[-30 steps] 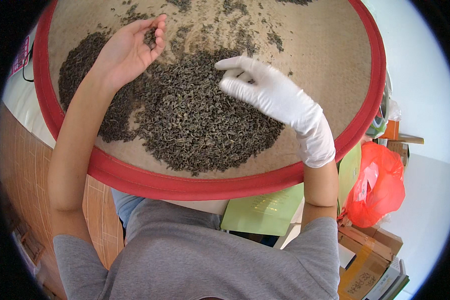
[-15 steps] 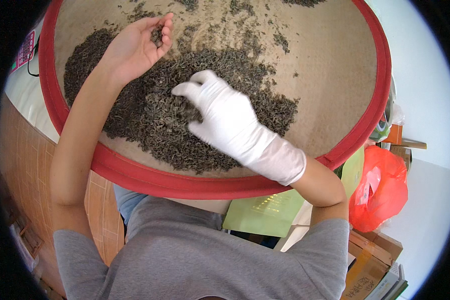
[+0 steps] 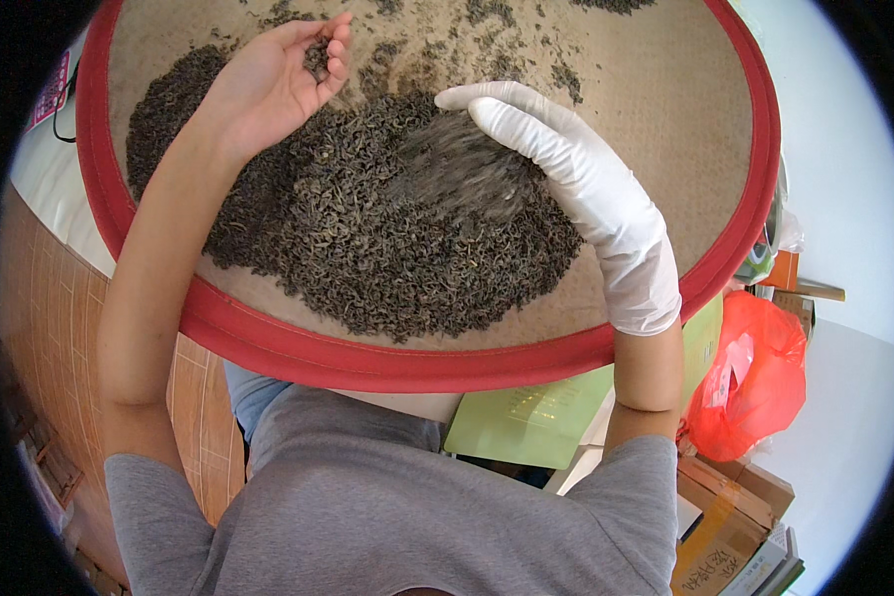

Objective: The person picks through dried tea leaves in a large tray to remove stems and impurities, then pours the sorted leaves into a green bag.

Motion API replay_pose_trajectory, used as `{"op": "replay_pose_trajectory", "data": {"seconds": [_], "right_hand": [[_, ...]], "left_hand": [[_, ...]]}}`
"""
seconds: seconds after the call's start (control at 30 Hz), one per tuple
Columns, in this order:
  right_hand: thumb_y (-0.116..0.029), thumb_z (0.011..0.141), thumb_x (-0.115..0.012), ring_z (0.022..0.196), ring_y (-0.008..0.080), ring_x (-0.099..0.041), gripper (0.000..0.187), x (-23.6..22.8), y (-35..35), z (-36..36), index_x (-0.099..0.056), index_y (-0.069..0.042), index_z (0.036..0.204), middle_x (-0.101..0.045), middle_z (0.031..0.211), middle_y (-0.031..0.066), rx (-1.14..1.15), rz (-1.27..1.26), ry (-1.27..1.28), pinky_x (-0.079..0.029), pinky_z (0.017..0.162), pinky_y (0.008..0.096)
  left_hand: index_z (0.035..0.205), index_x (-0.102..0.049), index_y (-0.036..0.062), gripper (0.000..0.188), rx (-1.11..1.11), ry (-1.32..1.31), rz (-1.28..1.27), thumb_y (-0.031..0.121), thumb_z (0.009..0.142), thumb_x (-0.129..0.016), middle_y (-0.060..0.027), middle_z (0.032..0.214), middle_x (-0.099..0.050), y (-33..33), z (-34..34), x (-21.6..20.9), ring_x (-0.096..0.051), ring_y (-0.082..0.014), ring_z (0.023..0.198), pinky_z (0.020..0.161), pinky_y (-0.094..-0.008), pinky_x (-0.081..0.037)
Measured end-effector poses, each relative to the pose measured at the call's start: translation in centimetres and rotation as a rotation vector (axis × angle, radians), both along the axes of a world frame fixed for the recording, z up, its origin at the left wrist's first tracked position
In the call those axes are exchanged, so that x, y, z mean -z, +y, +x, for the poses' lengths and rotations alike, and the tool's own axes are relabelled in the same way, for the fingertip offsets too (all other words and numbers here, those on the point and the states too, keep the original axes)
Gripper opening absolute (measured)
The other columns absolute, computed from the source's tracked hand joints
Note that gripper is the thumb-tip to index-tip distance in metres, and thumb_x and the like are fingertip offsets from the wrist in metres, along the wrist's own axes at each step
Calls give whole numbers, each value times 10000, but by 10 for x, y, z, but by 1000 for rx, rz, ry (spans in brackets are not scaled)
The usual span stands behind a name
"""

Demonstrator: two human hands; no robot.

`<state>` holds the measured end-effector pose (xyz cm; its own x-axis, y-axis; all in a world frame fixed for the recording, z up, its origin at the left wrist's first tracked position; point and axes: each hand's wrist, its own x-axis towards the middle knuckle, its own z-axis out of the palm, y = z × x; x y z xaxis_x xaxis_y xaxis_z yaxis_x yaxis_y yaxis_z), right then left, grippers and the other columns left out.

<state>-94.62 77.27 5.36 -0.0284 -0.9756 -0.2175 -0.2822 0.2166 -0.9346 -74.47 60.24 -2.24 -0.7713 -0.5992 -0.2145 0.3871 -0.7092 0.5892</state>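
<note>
A broad heap of dark, curled dried leaves, like loose tea [image 3: 387, 238], lies on a large round tan tray [image 3: 666, 149] with a red cloth rim. My left hand [image 3: 273, 89] is bare and turned palm up over the heap's far left part. Its fingers curl around a small clump of the leaves. My right hand [image 3: 556, 144], in a white glove, rests against the heap's far right side. The gloved fingers are stretched out and slightly bent, and the leaves beside them are blurred by motion.
Thin scatterings of leaves lie toward the tray's far side. Right of the tray are a red plastic bag [image 3: 750, 377] and cardboard boxes [image 3: 725, 526]. A green bag [image 3: 526, 417] sits below the near rim. At the far left is a pink keypad device [image 3: 50, 94].
My gloved right hand has moved from the heap's middle to its far right side, its fingers straightening. Leaves there have shifted inward. My left hand stays nearly still with its clump.
</note>
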Motion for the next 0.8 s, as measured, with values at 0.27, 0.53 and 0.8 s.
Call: {"op": "replay_pose_trajectory", "data": {"seconds": [0.27, 0.53, 0.8], "right_hand": [[-187, 951, -531, 909, 88, -553, 272, -5, 1, -11, -628, -80, 1181, -631, 1029, -16, -78, 33, 226, -449, 824, 237], [-122, 881, -559, 867, 319, -629, 225, 21, 7, -23, -646, -66, 1082, -651, 946, 178, -48, -153, 803, -493, 811, 363], [-163, 822, -675, 972, 296, -597, 267, 36, -11, 5, -652, -116, 1085, -615, 1031, 134, -207, -530, 765, -475, 871, 363]], "left_hand": [[1134, -489, 9, 220, 14, 11, 11, 134, 1015, -352, -27, 914, -528, -2, 2, 3, -514, -101, 752, 692, -240, -495], [1133, -493, 5, 222, 29, 16, -17, 128, 1012, -354, -26, 918, -523, -5, 2, 6, -508, -104, 759, 707, -241, -490], [1135, -494, -15, 228, 23, 20, -6, 125, 1006, -370, -31, 919, -526, -2, 2, 6, -502, -107, 762, 721, -236, -495]]}}
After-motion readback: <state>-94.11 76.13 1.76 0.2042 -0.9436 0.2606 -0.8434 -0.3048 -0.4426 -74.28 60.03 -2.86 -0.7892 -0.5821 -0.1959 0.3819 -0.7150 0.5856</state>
